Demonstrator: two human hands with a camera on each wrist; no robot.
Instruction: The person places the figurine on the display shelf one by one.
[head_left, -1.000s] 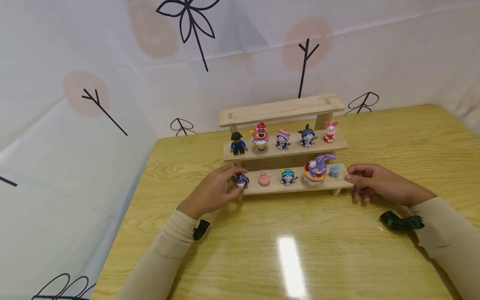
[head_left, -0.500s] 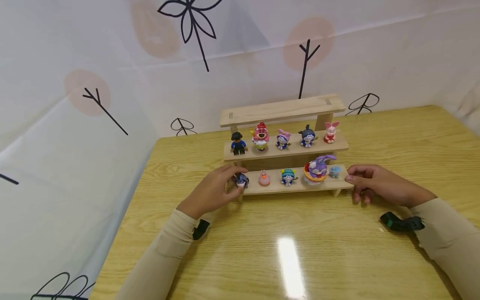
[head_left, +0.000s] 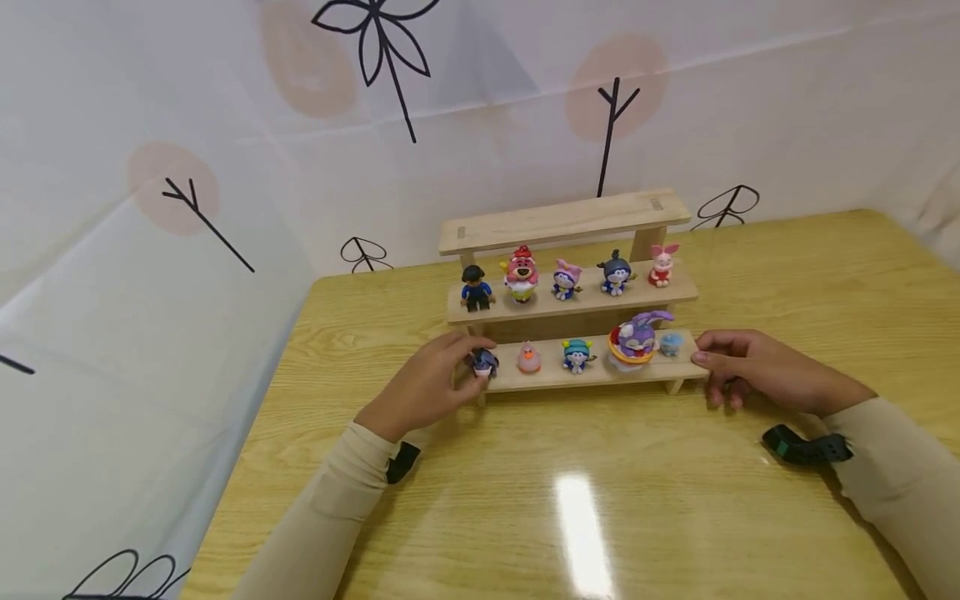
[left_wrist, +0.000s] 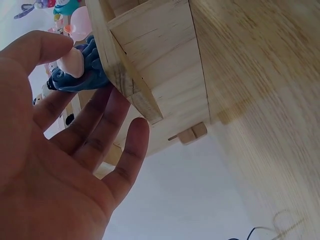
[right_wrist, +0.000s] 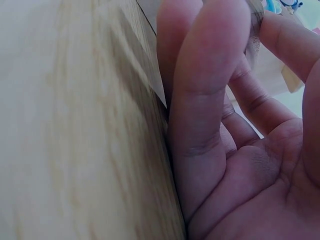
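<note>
A stepped wooden display shelf [head_left: 547,379] carries small toy figurines on its two lower tiers. At the left end of the bottom tier, my left hand [head_left: 423,382] pinches a dark blue donkey figurine [head_left: 483,362]. The left wrist view has the thumb on the pale muzzle of the donkey figurine [left_wrist: 92,62], with other fingers behind it and by the board's end. My right hand [head_left: 757,367] holds the opposite end of that tier between thumb and fingers. Beside that hand sits a small light blue figurine [head_left: 671,344]. In the right wrist view the curled fingers [right_wrist: 205,90] hide most of the shelf end.
Along the bottom tier stand a pink bird figurine [head_left: 528,357], a teal-capped figurine [head_left: 577,355] and a purple rabbit [head_left: 633,340]. Several more, including a pink bear [head_left: 521,275], line the middle tier. A patterned cloth [head_left: 487,100] hangs behind the wooden table [head_left: 480,517].
</note>
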